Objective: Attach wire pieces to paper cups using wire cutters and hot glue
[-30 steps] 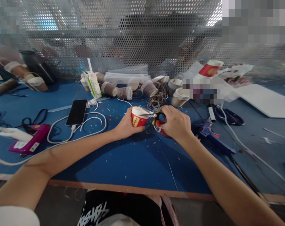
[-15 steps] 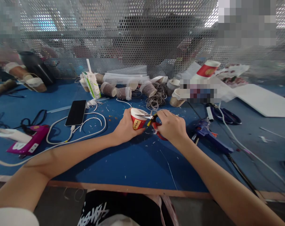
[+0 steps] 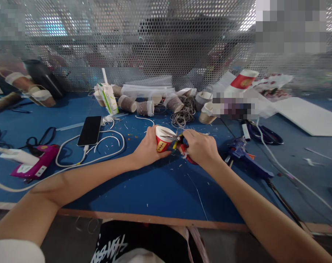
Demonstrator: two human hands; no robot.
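Note:
A red and white paper cup [image 3: 162, 143] is gripped in my left hand [image 3: 148, 149], its white mouth tilted toward the right. My right hand [image 3: 201, 147] is closed round the handles of a pair of scissors [image 3: 179, 139] with red, yellow and black on the grips. The scissor blades are parted and reach over the cup's rim; whether one blade lies inside the paper I cannot tell. Small white scraps are scattered on the blue table [image 3: 166, 190] beneath both hands.
Behind my hands lie twine-wrapped cups [image 3: 145, 108], a tangle of grey cord [image 3: 183, 114] and a drink carton [image 3: 108, 98]. To the left are a phone [image 3: 89, 130] and a magenta power strip [image 3: 36, 162]. A blue glue gun [image 3: 245, 157] rests at right, near a white board [image 3: 311, 115].
The cup has turned a little in my left hand, showing more of its white inside. The scissor blades have opened wider at the rim.

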